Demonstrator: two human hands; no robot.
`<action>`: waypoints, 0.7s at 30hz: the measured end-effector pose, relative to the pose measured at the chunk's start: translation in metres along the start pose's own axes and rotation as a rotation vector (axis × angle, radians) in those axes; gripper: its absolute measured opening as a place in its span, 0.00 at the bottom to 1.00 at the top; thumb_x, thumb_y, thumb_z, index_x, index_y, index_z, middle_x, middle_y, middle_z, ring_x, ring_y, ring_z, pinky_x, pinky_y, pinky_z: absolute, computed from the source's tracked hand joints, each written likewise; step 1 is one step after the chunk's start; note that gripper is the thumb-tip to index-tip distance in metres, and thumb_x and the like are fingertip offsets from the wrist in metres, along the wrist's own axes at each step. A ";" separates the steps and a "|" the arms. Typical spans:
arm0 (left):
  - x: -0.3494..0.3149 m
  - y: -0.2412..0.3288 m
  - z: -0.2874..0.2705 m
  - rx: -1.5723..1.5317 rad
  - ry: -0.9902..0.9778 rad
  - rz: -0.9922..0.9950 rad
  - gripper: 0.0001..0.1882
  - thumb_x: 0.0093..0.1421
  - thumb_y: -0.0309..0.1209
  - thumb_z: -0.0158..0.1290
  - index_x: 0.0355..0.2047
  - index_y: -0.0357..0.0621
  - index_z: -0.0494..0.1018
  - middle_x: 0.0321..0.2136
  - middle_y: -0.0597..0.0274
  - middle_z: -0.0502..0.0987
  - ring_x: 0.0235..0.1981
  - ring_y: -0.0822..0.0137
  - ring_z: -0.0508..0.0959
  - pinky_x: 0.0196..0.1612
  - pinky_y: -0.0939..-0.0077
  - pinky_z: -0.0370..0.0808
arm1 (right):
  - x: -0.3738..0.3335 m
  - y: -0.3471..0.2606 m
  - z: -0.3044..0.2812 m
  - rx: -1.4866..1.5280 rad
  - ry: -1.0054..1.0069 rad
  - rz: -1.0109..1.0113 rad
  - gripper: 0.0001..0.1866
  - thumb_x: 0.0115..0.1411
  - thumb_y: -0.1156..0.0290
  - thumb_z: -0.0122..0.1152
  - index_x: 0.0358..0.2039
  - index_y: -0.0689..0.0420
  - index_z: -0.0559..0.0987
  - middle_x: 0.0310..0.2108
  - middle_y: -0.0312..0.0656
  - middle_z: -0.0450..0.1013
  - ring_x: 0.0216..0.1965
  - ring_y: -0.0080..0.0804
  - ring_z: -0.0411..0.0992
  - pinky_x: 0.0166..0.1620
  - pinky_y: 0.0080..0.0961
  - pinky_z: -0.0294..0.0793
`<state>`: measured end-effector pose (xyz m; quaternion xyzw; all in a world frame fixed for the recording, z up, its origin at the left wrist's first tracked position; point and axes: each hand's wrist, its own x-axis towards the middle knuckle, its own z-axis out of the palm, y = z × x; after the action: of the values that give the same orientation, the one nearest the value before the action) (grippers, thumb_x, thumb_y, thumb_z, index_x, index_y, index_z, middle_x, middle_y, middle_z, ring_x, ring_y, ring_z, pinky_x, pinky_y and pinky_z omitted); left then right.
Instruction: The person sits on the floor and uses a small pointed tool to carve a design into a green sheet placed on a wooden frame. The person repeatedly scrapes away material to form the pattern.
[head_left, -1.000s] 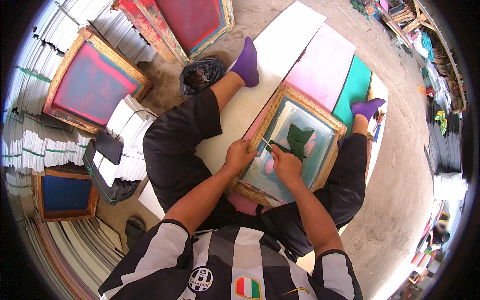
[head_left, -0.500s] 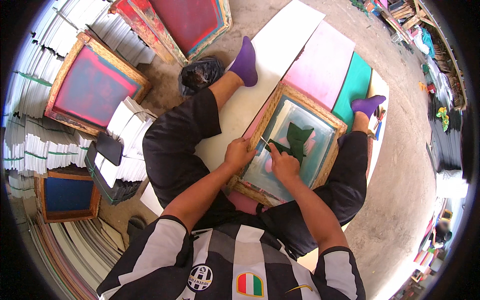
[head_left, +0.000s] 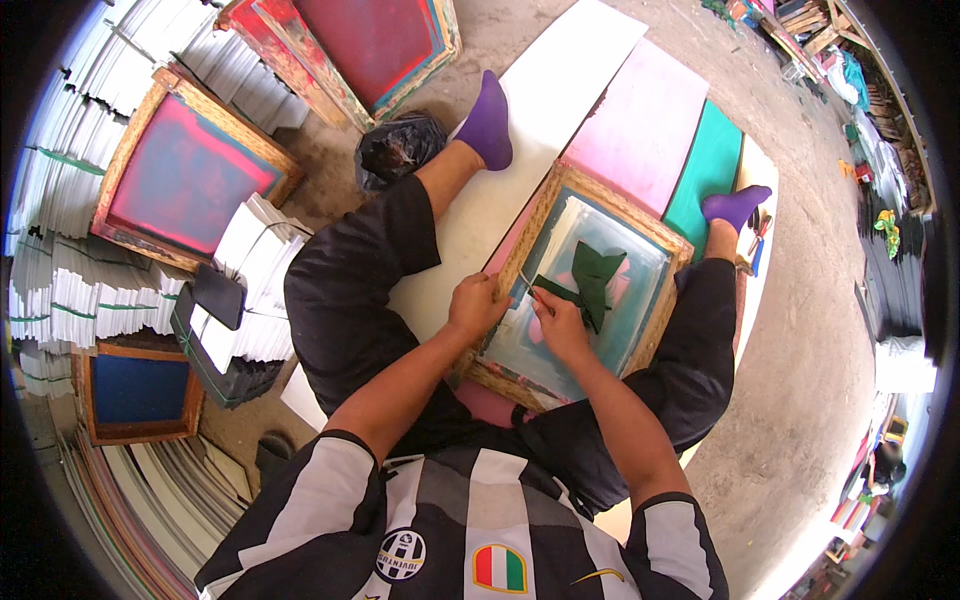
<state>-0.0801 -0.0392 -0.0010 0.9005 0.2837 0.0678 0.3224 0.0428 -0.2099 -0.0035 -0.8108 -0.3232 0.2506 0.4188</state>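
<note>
Main risk: thin pale tool (head_left: 526, 282) looks light and is pinched near one end, so a slip or too much push could swing its tip into the mesh (head_left: 643, 292) just below the right fingers and scuff or pierce it; can't tell if the tip touches anything now. Second: dark green cloth (head_left: 597, 277) lies loose on the mesh, just beyond and right of the right fingertips, so a knuckle or the tool could snag and drag it. Third: wooden frame (head_left: 625, 206) could skid on the boards (head_left: 645, 125) under it if the left grip loosens, since no other hand braces it. Pose: left hand (head_left: 474, 307) clamps the frame's left rail, fingers closed on the wood, forearm angled up from lower left. Right hand (head_left: 562, 327) hovers over or rests on the mesh, can't tell which, thumb and forefinger pinching the tool, tip aimed up-left at that rail, just ahead of the left fingertips. Both elbows bent.
</note>
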 end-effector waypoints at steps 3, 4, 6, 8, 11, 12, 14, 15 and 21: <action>-0.001 -0.003 0.002 -0.026 0.022 0.010 0.28 0.51 0.43 0.69 0.47 0.37 0.81 0.32 0.47 0.80 0.38 0.45 0.81 0.45 0.54 0.77 | 0.009 0.024 0.001 0.265 -0.121 0.116 0.18 0.69 0.61 0.60 0.57 0.50 0.82 0.34 0.59 0.82 0.37 0.58 0.82 0.41 0.39 0.79; -0.002 -0.005 0.000 -0.023 0.022 0.004 0.28 0.51 0.44 0.69 0.46 0.37 0.81 0.32 0.47 0.79 0.38 0.45 0.81 0.44 0.54 0.77 | 0.010 0.012 -0.004 0.277 -0.171 0.237 0.18 0.69 0.62 0.60 0.57 0.50 0.81 0.35 0.59 0.82 0.37 0.59 0.81 0.42 0.40 0.79; -0.002 -0.005 -0.003 -0.023 0.029 -0.005 0.27 0.51 0.44 0.69 0.45 0.36 0.81 0.32 0.47 0.79 0.38 0.45 0.81 0.44 0.55 0.77 | 0.010 -0.029 -0.023 0.288 -0.267 0.475 0.18 0.69 0.62 0.59 0.57 0.50 0.81 0.37 0.58 0.82 0.39 0.60 0.81 0.43 0.40 0.79; -0.001 0.001 -0.006 -0.061 0.000 -0.009 0.27 0.51 0.44 0.69 0.43 0.35 0.81 0.32 0.46 0.79 0.37 0.45 0.81 0.43 0.55 0.77 | 0.005 0.006 -0.012 0.049 -0.074 0.050 0.19 0.69 0.63 0.60 0.59 0.48 0.81 0.32 0.55 0.81 0.26 0.43 0.77 0.32 0.37 0.74; -0.004 -0.001 -0.009 -0.102 0.016 -0.031 0.26 0.50 0.45 0.69 0.40 0.34 0.82 0.31 0.46 0.79 0.36 0.45 0.80 0.42 0.55 0.77 | 0.002 -0.023 -0.017 -0.496 -0.091 -0.076 0.18 0.69 0.63 0.59 0.57 0.46 0.82 0.30 0.53 0.81 0.30 0.50 0.79 0.33 0.45 0.76; -0.004 -0.001 -0.009 -0.116 0.026 -0.030 0.26 0.50 0.45 0.69 0.39 0.33 0.82 0.30 0.46 0.79 0.35 0.45 0.80 0.42 0.55 0.77 | 0.001 -0.039 -0.023 -0.711 -0.135 -0.025 0.17 0.69 0.62 0.58 0.56 0.46 0.82 0.30 0.52 0.81 0.35 0.57 0.81 0.36 0.49 0.78; -0.004 -0.002 -0.003 -0.106 0.057 -0.010 0.26 0.50 0.44 0.70 0.39 0.33 0.82 0.30 0.46 0.79 0.35 0.45 0.80 0.42 0.55 0.77 | 0.003 -0.026 -0.022 -0.515 -0.091 -0.061 0.18 0.69 0.62 0.59 0.57 0.46 0.82 0.28 0.52 0.80 0.30 0.53 0.80 0.33 0.48 0.77; -0.003 -0.003 -0.001 -0.101 0.073 -0.001 0.26 0.49 0.44 0.70 0.39 0.33 0.83 0.30 0.46 0.79 0.35 0.45 0.81 0.42 0.55 0.77 | 0.006 -0.016 -0.021 -0.416 -0.070 -0.080 0.18 0.69 0.62 0.59 0.58 0.46 0.82 0.28 0.52 0.80 0.28 0.51 0.80 0.32 0.47 0.76; -0.003 -0.004 -0.005 -0.102 0.020 -0.011 0.27 0.48 0.43 0.71 0.41 0.33 0.83 0.30 0.46 0.79 0.34 0.46 0.81 0.41 0.55 0.77 | 0.025 -0.008 -0.032 0.363 -0.307 0.437 0.20 0.69 0.61 0.61 0.59 0.50 0.80 0.28 0.48 0.80 0.28 0.37 0.79 0.35 0.40 0.77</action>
<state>-0.0858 -0.0352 0.0009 0.8807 0.2881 0.0895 0.3652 0.0780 -0.2046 0.0168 -0.7258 -0.1508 0.5077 0.4391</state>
